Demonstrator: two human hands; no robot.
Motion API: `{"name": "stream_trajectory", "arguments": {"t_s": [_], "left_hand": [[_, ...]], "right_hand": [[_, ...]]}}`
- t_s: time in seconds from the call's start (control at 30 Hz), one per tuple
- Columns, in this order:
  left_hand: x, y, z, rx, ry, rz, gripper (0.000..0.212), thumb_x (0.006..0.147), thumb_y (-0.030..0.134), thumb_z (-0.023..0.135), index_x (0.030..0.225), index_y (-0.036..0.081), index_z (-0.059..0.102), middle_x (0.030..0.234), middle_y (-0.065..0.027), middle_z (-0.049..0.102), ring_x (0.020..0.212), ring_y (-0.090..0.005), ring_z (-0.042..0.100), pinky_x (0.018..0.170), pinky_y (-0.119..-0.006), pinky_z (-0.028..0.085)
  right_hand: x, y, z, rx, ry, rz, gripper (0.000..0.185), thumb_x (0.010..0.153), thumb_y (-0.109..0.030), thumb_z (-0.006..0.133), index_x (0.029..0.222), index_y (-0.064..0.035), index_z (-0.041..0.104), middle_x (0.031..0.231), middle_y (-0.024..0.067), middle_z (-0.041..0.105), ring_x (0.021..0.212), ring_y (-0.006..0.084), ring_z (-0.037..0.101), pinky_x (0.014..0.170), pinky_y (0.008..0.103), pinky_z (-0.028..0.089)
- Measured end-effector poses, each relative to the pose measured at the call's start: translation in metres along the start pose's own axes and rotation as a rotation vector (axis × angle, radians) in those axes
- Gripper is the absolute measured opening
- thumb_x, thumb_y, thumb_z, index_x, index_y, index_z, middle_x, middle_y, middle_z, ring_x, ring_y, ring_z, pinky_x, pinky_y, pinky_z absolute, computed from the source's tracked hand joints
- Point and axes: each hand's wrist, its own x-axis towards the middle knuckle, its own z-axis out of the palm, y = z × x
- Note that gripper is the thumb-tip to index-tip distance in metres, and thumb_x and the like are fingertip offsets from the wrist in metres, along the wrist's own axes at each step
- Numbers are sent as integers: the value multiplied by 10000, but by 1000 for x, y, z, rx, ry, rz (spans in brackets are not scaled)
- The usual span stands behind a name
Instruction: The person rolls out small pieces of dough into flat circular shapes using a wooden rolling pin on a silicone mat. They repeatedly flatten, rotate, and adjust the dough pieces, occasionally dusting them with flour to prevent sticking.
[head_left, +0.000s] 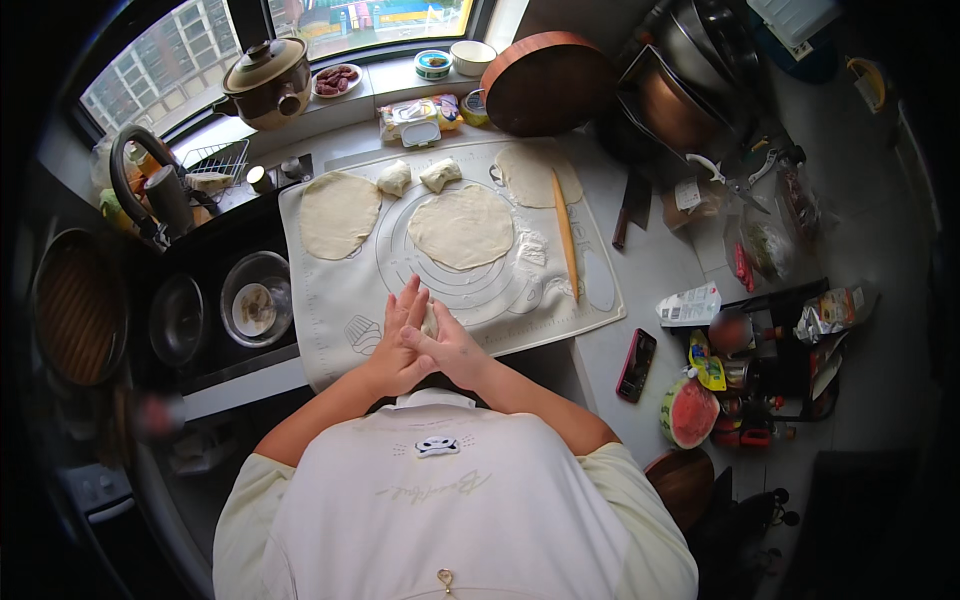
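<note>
My left hand and my right hand are pressed together over the near edge of a white silicone pastry mat. A small piece of dough shows between the palms, mostly hidden by the fingers. Beyond the hands, a rolled-out dough round covers the printed circles. A second flat round lies at the mat's left, and a third dough sheet at the back right. The tapered wooden rolling pin partly overlaps this sheet. Two dough lumps, one left and one right, sit at the back.
Loose flour and a pale scraper are on the mat's right side. Past it lie a cleaver, a phone and a cut watermelon. Metal bowls stand in the sink at left. A wooden board leans behind.
</note>
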Motion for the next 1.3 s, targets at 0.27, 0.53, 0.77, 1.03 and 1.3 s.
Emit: {"name": "stream_trajectory", "arguments": {"t_s": [0.27,0.53,0.77,1.03,1.3], "left_hand": [[18,-15,3,-809,212,-497,884,935,621,390,1524,164,-85,1595,-93,-68,1425,-301,208,1154,-444,113],[-20,-28,-6,-845,315,-719,662,992,393,413,1524,111,138,1555,-122,198,1185,-202,498,1035,-372,330],[-12,-18,-6,-821,409,-758,620,974,273,464,1506,99,198,1500,-133,290,1105,-168,520,978,-337,371],[-39,-28,-37,-785,602,-816,503,955,195,511,1423,84,364,1320,-83,472,979,-101,534,885,-259,404],[-46,-34,-31,-780,693,-881,381,965,178,498,1332,81,459,1179,-42,542,907,-77,541,824,-231,423]], "right_hand": [[41,33,-184,-1033,737,-186,596,768,-115,709,1273,-24,407,1253,224,465,1158,334,505,972,386,436],[27,46,-207,-1786,439,-12,716,926,-448,472,1497,-98,218,1576,169,86,1449,345,92,1177,438,60],[41,41,-203,-1769,396,124,758,945,-494,425,1523,-96,138,1576,175,101,1463,309,69,1181,439,30],[31,4,-249,-1364,753,140,602,923,-405,527,1400,-59,405,1424,227,385,1333,347,352,1116,414,272],[38,19,-233,-692,807,-112,440,782,-258,731,1046,-15,477,1034,189,574,893,366,583,811,456,474]]}}
